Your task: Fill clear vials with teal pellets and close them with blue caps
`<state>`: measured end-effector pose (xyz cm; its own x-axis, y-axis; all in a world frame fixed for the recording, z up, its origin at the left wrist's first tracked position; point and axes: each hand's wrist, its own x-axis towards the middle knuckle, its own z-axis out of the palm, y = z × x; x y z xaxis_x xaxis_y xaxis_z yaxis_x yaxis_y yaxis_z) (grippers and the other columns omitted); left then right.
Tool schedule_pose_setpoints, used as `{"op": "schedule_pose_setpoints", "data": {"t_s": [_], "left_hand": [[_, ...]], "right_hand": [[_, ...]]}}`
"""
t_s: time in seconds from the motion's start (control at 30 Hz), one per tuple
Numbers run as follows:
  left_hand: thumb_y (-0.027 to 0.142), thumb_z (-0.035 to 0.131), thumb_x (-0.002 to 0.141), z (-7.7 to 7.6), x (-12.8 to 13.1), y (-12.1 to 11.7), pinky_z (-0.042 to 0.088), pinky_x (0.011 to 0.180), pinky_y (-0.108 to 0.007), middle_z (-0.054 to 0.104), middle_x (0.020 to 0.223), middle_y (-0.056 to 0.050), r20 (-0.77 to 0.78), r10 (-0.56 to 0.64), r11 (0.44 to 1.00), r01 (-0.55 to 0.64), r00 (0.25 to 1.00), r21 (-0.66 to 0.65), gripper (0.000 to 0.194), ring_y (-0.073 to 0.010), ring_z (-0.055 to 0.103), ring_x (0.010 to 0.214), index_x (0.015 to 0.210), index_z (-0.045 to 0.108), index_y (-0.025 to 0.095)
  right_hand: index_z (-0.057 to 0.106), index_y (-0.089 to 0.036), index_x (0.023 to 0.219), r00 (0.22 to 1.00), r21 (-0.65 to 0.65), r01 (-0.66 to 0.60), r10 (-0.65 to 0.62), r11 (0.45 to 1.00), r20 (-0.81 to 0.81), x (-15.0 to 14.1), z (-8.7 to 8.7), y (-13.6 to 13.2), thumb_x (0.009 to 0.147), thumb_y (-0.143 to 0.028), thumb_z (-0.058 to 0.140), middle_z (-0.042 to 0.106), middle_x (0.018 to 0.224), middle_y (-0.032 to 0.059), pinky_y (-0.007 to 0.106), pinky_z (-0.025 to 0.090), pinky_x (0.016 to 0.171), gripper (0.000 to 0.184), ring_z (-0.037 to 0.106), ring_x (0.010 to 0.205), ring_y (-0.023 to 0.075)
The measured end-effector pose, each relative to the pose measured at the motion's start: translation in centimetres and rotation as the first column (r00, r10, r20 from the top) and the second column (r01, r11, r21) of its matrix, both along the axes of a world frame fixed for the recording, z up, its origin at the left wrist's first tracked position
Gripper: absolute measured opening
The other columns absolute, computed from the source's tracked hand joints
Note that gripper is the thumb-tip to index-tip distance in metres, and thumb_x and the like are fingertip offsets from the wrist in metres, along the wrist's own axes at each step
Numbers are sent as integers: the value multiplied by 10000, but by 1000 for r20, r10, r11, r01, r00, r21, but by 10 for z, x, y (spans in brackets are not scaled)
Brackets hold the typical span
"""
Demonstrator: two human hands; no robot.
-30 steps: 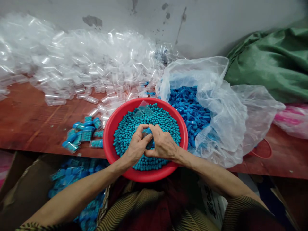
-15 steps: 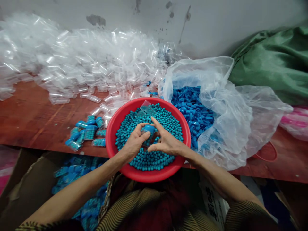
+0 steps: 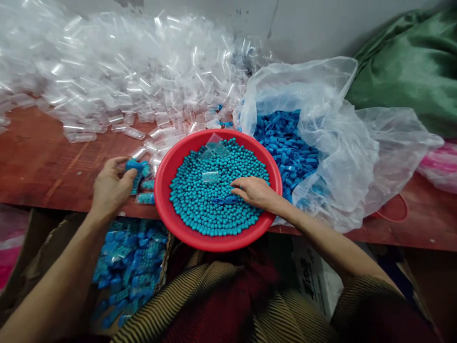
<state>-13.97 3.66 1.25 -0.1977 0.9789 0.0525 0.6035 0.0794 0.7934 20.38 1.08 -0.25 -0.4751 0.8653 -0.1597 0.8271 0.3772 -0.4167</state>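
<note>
Bowl at table's front edge holds beads, tube lying parallel; left hand pinching bottle; right hand: grip unclear.

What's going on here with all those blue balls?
Someone's left hand is curled around a blue-topped container, beside a red bowl. The right hand is over the blue balls in the bowl, right by some darker blue pieces. A clear tube lies on the balls too.

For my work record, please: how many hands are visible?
2. The left hand is left of the red bowl, holding a blue-capped container; the right hand is over the bowl's beads.
</note>
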Motion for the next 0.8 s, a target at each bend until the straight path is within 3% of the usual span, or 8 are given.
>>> {"op": "schedule_pose_setpoints", "data": {"t_s": [0.1,0.17,0.27,0.4,0.63,0.8], "left_hand": [[356,550,789,3,8,1,360,754,-319,590,854,85,-314,142,978,-83,939,194,380,-184,550,894,1162,502,302],[356,474,840,10,30,-1,379,772,-319,602,911,61,-368,57,970,35,928,239,358,-173,565,865,1187,503,272],[334,432,856,16,69,0,410,702,-298,632,797,-15,-481,-156,967,234,863,105,323,-174,585,738,1090,595,183],[310,482,830,7,105,8,434,757,-309,646,993,-74,-559,-481,857,496,675,-138,319,-225,612,867,1109,588,197],[366,476,840,-16,128,30,459,740,-352,588,1086,-113,-644,-631,762,500,433,-410,395,-284,610,939,1194,500,192],[345,503,823,-31,138,37,446,772,-352,580,1100,-126,-574,-711,696,519,406,-495,351,-290,598,975,1130,557,185]], "right_hand": [[634,-185,969,987,35,-58,52,998,152,-13,9,0,901,-275,469,688,957,71,276,413,663,200,632,884,214],[619,-172,969,965,44,-138,124,990,230,-24,10,-1,887,-285,493,678,948,82,271,395,599,188,632,841,220],[596,-153,998,921,57,-275,246,960,301,-40,4,-2,880,-251,492,654,962,102,277,378,552,185,619,806,224],[604,-142,954,886,36,-303,267,952,379,-43,-5,-3,899,-109,355,635,911,110,291,388,570,257,600,797,214],[572,-172,1018,872,36,-228,188,973,451,-26,-8,-9,928,-176,296,570,1010,113,300,395,600,291,574,858,229],[592,-193,1033,870,-12,-208,190,978,456,-19,-1,-7,931,-218,313,579,1021,113,287,385,605,298,572,892,234]]}}
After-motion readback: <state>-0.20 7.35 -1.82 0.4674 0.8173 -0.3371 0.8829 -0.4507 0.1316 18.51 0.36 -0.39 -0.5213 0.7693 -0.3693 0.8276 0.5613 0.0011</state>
